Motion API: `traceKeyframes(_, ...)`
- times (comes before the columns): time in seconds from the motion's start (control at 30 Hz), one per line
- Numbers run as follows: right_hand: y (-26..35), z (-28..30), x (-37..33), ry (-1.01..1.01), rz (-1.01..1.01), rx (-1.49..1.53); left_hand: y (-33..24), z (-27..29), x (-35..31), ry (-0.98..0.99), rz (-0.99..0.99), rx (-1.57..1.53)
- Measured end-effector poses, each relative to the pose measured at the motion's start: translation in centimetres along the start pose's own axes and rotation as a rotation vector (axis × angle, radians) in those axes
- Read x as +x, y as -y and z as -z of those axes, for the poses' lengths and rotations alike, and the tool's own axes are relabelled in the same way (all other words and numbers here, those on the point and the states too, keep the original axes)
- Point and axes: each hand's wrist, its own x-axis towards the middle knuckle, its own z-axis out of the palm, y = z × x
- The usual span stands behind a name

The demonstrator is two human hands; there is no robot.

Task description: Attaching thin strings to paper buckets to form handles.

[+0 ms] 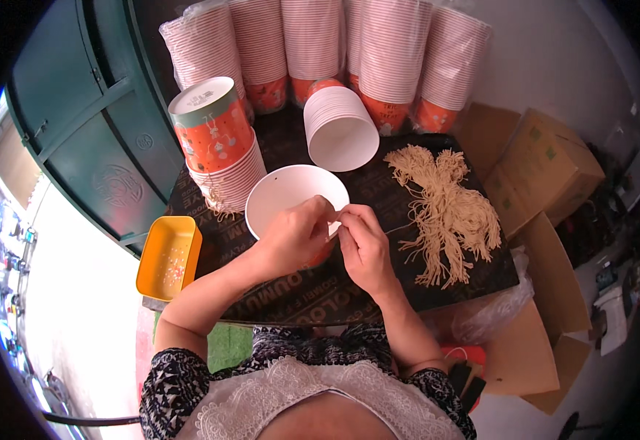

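Note:
A white-lined paper bucket (290,187) stands in front of me, mouth up and tilted toward me, with a small hole near its far rim. A bit of its orange outside shows below my hands. My left hand (298,231) reaches over the near rim, fingers closed in a pinch. Against it, at the right side of the rim, my right hand (364,246) pinches too, thumb and forefinger together. Whatever lies between the fingertips is too small to make out. To the right lies a pile of beige cords (448,213).
Upside-down stacked buckets (217,139) with cords hanging stand at left; another stack (342,132) lies behind. Wrapped bucket stacks (312,44) line the table's back. A yellow tray (169,257) with small bits sits at the left edge. Cardboard boxes (547,161) stand right.

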Motion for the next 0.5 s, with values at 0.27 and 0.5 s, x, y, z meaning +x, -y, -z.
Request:
traceKeyframes(0.27,-0.2,0.3,0.0,0.022,-0.038,0.027,0.5,-0.9,-0.8,-0.184,-0.143,0.184)
traceKeyframes(0.5,0.0,0.4,0.5,0.098,-0.091,0.103,0.6,-0.8,-1.4,-0.181,-0.151,0.1)
